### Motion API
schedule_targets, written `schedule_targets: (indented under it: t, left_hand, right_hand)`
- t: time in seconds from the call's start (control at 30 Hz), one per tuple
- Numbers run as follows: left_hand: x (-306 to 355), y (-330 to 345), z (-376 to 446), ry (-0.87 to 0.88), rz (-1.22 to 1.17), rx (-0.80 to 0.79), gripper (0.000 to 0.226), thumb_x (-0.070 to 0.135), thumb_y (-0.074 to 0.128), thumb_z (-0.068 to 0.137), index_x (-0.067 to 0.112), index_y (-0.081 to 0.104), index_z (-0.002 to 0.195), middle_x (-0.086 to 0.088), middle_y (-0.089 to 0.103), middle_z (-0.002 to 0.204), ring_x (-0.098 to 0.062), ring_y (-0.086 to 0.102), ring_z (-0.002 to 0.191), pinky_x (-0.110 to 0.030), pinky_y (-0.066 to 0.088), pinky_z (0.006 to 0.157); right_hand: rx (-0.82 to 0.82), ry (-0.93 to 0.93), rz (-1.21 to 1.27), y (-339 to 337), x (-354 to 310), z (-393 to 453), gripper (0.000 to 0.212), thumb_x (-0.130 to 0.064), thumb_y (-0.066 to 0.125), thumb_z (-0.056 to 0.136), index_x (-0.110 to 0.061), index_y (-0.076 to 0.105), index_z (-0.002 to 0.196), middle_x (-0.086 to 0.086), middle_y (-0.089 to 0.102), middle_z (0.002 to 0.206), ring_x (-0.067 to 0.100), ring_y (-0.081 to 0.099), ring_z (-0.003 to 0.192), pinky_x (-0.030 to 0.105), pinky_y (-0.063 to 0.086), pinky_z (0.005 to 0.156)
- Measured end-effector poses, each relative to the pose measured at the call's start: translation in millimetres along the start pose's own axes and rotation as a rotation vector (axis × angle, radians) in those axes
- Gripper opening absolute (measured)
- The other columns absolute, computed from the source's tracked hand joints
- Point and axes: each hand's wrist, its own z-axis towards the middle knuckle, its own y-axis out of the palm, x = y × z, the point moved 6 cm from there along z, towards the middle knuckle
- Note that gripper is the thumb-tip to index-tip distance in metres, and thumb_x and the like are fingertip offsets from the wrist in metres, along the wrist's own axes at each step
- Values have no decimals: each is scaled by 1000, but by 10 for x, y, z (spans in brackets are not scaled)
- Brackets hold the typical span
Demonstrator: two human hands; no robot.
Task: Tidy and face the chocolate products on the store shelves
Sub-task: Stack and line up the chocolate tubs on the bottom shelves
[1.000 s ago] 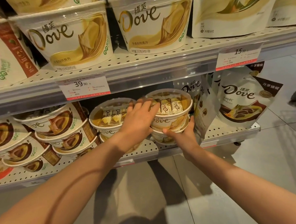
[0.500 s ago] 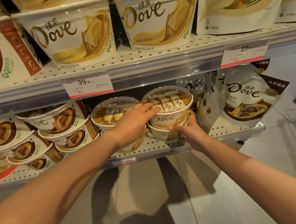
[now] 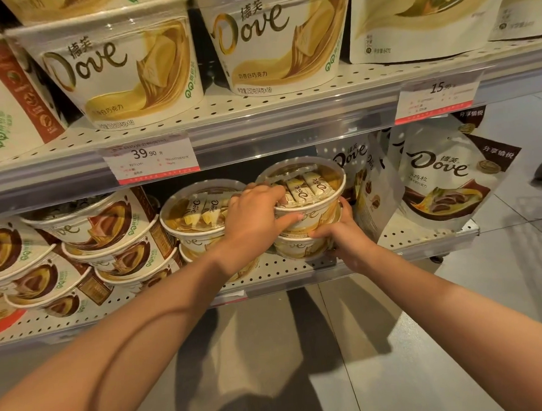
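On the lower shelf (image 3: 422, 238), right of centre, 2 white-chocolate Dove tubs sit stacked. The left hand (image 3: 254, 218) clamps the top tub (image 3: 309, 190), fingers curled over its clear lid and thumb along its side. The right hand (image 3: 343, 233) wraps around the right side of that stack, fingers curled where the top tub meets the lower tub (image 3: 297, 246). Just left stands a second stack (image 3: 197, 209) of 2 similar tubs. Far left lie at least 5 tilted brown-swirl tubs (image 3: 88, 224). Right of the hands stand 2 Dove pouches (image 3: 444, 177). The upper shelf (image 3: 259, 118) holds 2 large white Dove tubs (image 3: 124, 71) and carries 2 price tags (image 3: 151, 156)
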Motion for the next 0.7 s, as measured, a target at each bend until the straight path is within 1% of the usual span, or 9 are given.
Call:
schedule_targets:
  t: [0.17, 0.3, 0.37, 0.43, 0.5, 0.57, 0.6, 0.63, 0.7]
  left_hand:
    - [15, 13, 1, -14, 16, 28, 31, 54, 62, 79, 26, 55, 86, 9, 55, 90, -16, 51, 93, -36, 42, 81]
    - [6, 25, -4, -16, 23, 19, 31, 54, 61, 79, 26, 55, 89, 8, 56, 93, -16, 50, 95, -37, 42, 83]
    - [3, 27, -4, -19, 20, 9, 30, 55, 61, 80, 27, 55, 90, 8, 57, 95, -16, 51, 96, -38, 43, 84]
    - [20, 15, -12, -19, 12, 3, 29, 55, 61, 79, 29, 53, 88, 9, 56, 94, -15, 51, 94, -38, 44, 83]
    - [57, 6, -13, -18, -5, -21, 28, 54, 62, 79, 28, 54, 87, 9, 57, 93, -15, 52, 93, -39, 43, 84]
    - [57, -25, -32, -34, -5, -52, 30, 53, 64, 77, 28, 55, 90, 8, 57, 96, -15, 52, 96, -39, 41, 88]
    - [58, -40, -36, -47, 3, -68, 32, 53, 64, 76, 28, 55, 92, 8, 56, 99, -16, 51, 99, -38, 39, 90]
    - [96, -35, -33, -61, 5, -88, 35, 53, 64, 76, 27, 55, 97, 7, 56, 103, -16, 50, 103, -38, 38, 93]
    - [260, -33, -34, -83, -49, -112, 44, 55, 63, 75, 27, 55, 109, 5, 54, 114, -17, 47, 110, -40, 39, 98]
  right_hand:
    - [57, -24, 7, 32, -33, -4, 103, 12, 57, 68, -36, 9, 145, 4, 45, 136, 28, 42, 123, 55, 39, 102]
    - [49, -35, -49, 53, -62, -66, 102, 8, 61, 70, -33, 8, 146, 3, 44, 137, 26, 43, 123, 53, 40, 102]
    - [73, -92, -134, 47, -128, -150, 90, 5, 64, 73, -25, 17, 144, 2, 47, 132, 22, 46, 120, 46, 41, 103]
    - [99, -172, -225, 35, -203, -263, 77, 1, 66, 75, -20, 27, 139, 1, 52, 124, 18, 48, 117, 36, 41, 100]
    - [93, -227, -262, 3, -263, -381, 68, -4, 66, 79, -23, 35, 136, -4, 55, 118, 15, 51, 116, 30, 41, 96]
    - [65, -289, -353, 38, -323, -491, 62, -19, 67, 82, -32, 38, 135, -9, 56, 122, 12, 50, 119, 33, 42, 100]
    - [50, -322, -406, 53, -354, -550, 60, -25, 67, 83, -37, 39, 134, -11, 55, 125, 7, 49, 119, 31, 42, 101]
    - [29, -365, -435, 37, -416, -646, 56, -27, 66, 84, -41, 40, 132, -13, 54, 124, -1, 47, 116, 24, 41, 99]
    - [1, -480, -434, -42, -569, -869, 48, -19, 63, 87, -48, 41, 118, -26, 51, 110, -22, 45, 101, 2, 37, 86]
